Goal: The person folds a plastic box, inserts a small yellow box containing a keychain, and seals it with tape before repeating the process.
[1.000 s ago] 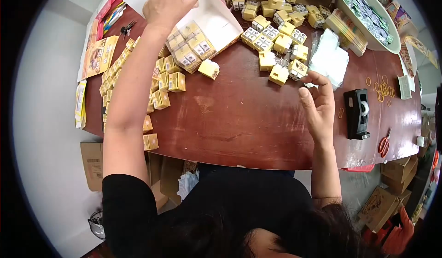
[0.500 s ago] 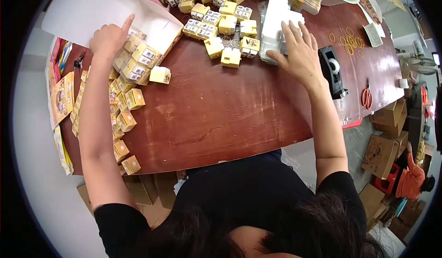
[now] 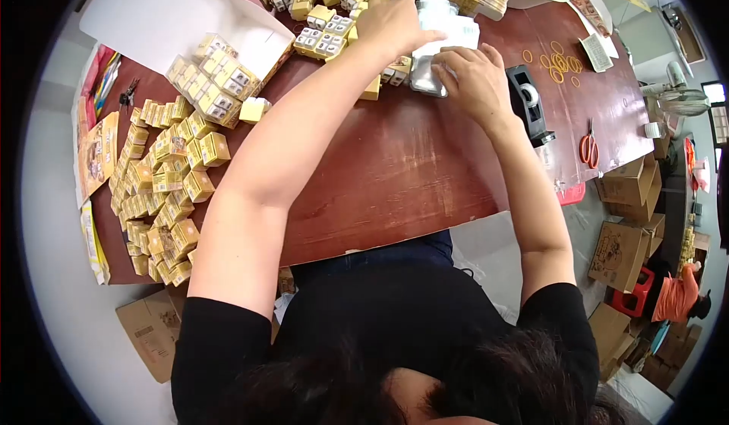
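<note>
My left hand [image 3: 391, 29] reaches over the yellow-and-white blocks to the left edge of a stack of clear and white plastic packs [image 3: 456, 33], its thumb and fingers apart. On the stack's near right side rests my right hand [image 3: 477, 83], fingers bent but spread; no held object shows. Yellow blocks with white printed faces [image 3: 321, 43] lie left of the stack, some hidden by my left hand and forearm. An open white box [image 3: 144, 19] at the upper left has bagged yellow blocks [image 3: 216, 80] at its near edge.
Many small yellow boxes [image 3: 163, 182] are piled on the left of the red table [image 3: 380, 190]. Right of my hands are a black tape dispenser [image 3: 529, 106], rubber bands [image 3: 560, 64] and red scissors [image 3: 589, 148]. A person in orange [image 3: 676, 296] is at the far right.
My left hand has moved right, from the open white box to the plastic packs. My right hand has drawn slightly down and left, its fingers more bent. The view has shifted slightly.
</note>
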A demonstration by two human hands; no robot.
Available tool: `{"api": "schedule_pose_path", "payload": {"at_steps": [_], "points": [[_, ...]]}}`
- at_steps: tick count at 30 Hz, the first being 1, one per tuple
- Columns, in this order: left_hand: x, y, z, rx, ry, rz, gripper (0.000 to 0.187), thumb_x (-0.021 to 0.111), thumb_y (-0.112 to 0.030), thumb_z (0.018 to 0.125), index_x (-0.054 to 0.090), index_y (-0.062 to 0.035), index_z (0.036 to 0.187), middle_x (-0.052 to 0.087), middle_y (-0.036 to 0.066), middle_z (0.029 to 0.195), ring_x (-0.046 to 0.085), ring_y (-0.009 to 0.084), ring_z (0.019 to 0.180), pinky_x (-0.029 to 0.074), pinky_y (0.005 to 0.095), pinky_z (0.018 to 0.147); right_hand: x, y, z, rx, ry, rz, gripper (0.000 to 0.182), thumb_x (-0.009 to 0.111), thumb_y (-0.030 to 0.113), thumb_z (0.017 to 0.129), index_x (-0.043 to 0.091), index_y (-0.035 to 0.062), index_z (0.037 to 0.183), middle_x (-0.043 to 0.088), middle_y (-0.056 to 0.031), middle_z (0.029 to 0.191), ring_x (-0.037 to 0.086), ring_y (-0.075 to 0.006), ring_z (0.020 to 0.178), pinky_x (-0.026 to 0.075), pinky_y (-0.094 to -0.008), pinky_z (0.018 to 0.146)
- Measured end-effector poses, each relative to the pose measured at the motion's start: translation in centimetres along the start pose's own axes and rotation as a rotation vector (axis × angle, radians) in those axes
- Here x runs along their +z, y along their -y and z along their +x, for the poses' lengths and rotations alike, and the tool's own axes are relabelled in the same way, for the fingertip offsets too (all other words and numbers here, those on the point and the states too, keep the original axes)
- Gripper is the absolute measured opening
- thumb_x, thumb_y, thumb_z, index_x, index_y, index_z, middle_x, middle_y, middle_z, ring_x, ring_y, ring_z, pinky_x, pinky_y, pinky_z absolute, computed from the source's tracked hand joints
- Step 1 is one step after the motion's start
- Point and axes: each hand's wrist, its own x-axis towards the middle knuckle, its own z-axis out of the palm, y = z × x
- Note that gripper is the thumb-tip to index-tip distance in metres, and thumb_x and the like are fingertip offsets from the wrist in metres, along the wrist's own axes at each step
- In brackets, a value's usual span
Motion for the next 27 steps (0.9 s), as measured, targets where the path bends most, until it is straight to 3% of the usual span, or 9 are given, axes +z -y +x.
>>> {"api": "schedule_pose_path", "payload": {"at_steps": [3,6,8,11,15,17,19,22,27], "points": [[3.4,-0.2,2.9,-0.04,0.099,-0.093,0.096,0.087,-0.064,0.062,0.057,-0.0001,0.127,0.071,0.018,0.119,0.067,0.0349,0.113,0.058,0.0437,0.092,-0.7,0.4,-1.8,0.073,-0.093,0.129,0.024,0.065,0.03,0.097,0.071,0.0122,0.112,0.07,-0.004,0.119,0.065,-0.0239,0.112,0.038,-0.0498,0.11],[2.0,-0.7,1.9,-0.052,-0.086,-0.115,0.084,0.088,-0.048,0.071,0.053,0.0005,0.129,0.07,0.02,0.118,0.071,0.0329,0.105,0.058,0.0447,0.088,-2.3,-0.2,-3.7,0.099,-0.224,0.173,0.023,0.068,0.027,0.095,0.072,0.0116,0.112,0.071,-0.0043,0.12,0.065,-0.024,0.111,0.04,-0.0494,0.109],[0.3,-1.1,0.9,-0.115,0.049,-0.091,0.08,0.083,-0.041,0.078,0.05,-0.0045,0.141,0.071,0.016,0.12,0.069,0.033,0.11,0.055,0.0435,0.094,-2.8,-0.6,-3.9,0.116,-0.254,0.174,0.022,0.071,0.023,0.093,0.072,0.0111,0.111,0.07,-0.0052,0.119,0.065,-0.0256,0.111,0.042,-0.0472,0.108],[0.1,-0.2,0.4,0.063,-0.204,-0.017,0.069,0.077,-0.031,0.086,0.049,-0.0074,0.144,0.073,0.012,0.117,0.07,0.0322,0.106,0.056,0.0447,0.089,-3.5,-0.9,-2.5,0.082,-0.362,0.213,0.022,0.072,0.023,0.091,0.072,0.0112,0.11,0.068,-0.0082,0.122,0.062,-0.0303,0.114,0.044,-0.0442,0.105],[-3.4,-1.1,-3.1,0.246,-0.415,-0.195,0.044,0.074,-0.025,0.092,0.061,-0.0054,0.13,0.078,0.007,0.098,0.074,0.0216,0.091,0.057,0.0348,0.077,-3.7,-0.1,0.3,0.024,-0.533,0.267,0.038,0.073,0.024,0.091,0.067,0.0069,0.124,0.065,-0.0139,0.128,0.059,-0.0333,0.119,0.046,-0.0448,0.103],[-3.4,-0.8,-4.3,0.209,-0.222,-0.713,0.034,0.071,-0.023,0.095,0.064,-0.0002,0.119,0.077,0.012,0.092,0.075,0.0218,0.081,0.056,0.033,0.071,-3.6,0.5,1.4,0.018,-0.637,0.31,0.056,0.075,0.023,0.091,0.056,0.0062,0.141,0.06,-0.0147,0.136,0.055,-0.0344,0.126,0.043,-0.0434,0.109],[-4.2,-0.8,-6.4,0.172,-0.09,-0.863,0.033,0.069,-0.024,0.098,0.064,0.0008,0.119,0.078,0.01,0.09,0.073,0.0141,0.079,0.054,0.0263,0.069,-3.8,0.9,2.0,-0.022,-0.628,0.25,0.067,0.077,0.027,0.09,0.049,0.0042,0.146,0.061,-0.0147,0.134,0.054,-0.0341,0.124,0.044,-0.0435,0.107],[-4.0,1.5,-9.8,0.051,0.048,-1.055,0.029,0.067,-0.019,0.099,0.063,0.0023,0.119,0.077,0.008,0.087,0.071,0.009,0.079,0.053,0.0242,0.068,-5.5,2.5,0.5,0.075,-0.314,0.403,0.076,0.084,0.036,0.083,0.053,0.0047,0.145,0.061,-0.0134,0.122,0.054,-0.0331,0.116,0.046,-0.0432,0.1],[-0.2,4.1,-20.7,-0.197,0.186,-1.197,0.027,0.07,-0.015,0.098,0.063,0.0012,0.118,0.075,0.009,0.097,0.068,0.0101,0.081,0.054,0.0247,0.073,-3.4,6.3,-4.5,-0.071,-0.052,0.529,0.063,0.084,0.033,0.079,0.062,0.0073,0.131,0.059,-0.0147,0.119,0.054,-0.0352,0.111,0.048,-0.0427,0.093]]}}
